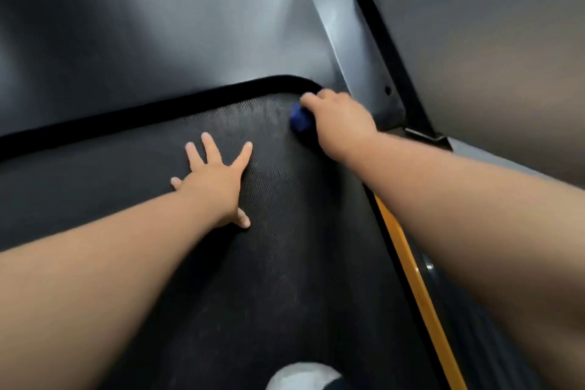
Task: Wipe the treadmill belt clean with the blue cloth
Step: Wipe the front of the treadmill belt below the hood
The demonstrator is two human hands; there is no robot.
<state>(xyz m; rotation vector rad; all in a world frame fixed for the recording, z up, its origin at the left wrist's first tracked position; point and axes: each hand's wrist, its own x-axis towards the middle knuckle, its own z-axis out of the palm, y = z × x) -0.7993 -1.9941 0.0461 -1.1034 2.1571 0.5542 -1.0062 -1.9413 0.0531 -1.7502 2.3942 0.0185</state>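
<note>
The black textured treadmill belt [259,263] fills the lower middle of the head view. My right hand [338,117] grips a bunched blue cloth [300,119] and holds it on the belt's far right corner, by the curved black front edge. Only a small part of the cloth shows under my fingers. My left hand [215,180] lies flat on the belt with fingers spread, to the left of and nearer than the cloth.
A dark grey motor cover [158,25] rises beyond the belt's front edge. A black upright post [392,73] stands at the right. A yellow side stripe [418,294] runs along the belt's right edge. A grey-white rounded thing [304,377] shows at the bottom.
</note>
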